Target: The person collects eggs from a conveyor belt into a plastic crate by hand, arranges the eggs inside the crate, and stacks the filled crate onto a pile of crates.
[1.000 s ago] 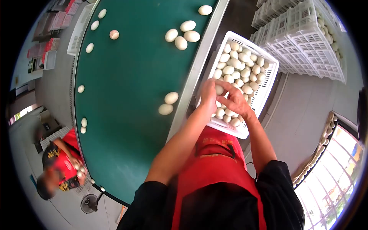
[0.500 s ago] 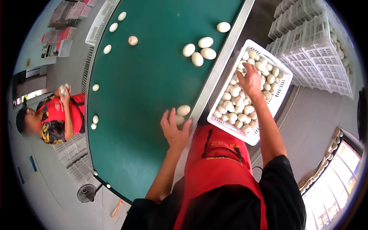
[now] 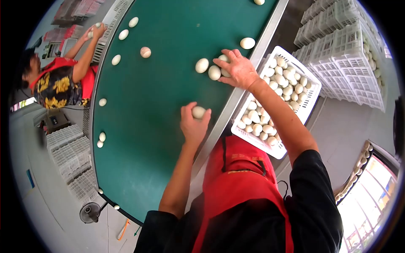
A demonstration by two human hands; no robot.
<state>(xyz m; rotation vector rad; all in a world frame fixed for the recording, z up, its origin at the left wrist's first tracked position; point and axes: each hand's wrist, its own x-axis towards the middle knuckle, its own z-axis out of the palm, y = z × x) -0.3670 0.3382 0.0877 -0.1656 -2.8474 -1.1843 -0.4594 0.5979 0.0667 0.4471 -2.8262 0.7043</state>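
On the green table (image 3: 152,139), my left hand (image 3: 194,126) has its thumb and fingers around a pale egg (image 3: 198,112); a second egg there is hidden from view. My right hand (image 3: 238,71) reaches across the table's metal edge, fingers spread over a cluster of eggs, partly covering them. Just left of its fingertips lie two uncovered eggs, one (image 3: 202,65) and another (image 3: 214,73). A single egg (image 3: 247,43) rests above the right hand. Below my right forearm stands a white basket (image 3: 314,86) filled with eggs.
Stacked white crates (image 3: 344,63) stand at the upper right. A brownish egg (image 3: 145,52) and several pale eggs lie toward the table's far side. Across the table, a co-worker (image 3: 63,80) holds eggs in raised hands. More crates (image 3: 69,152) and a fan (image 3: 90,212) are at lower left.
My right hand has moved from the basket to the egg cluster on the table. My left hand has closed around an egg. The co-worker has shifted upward in the view, arms extended.
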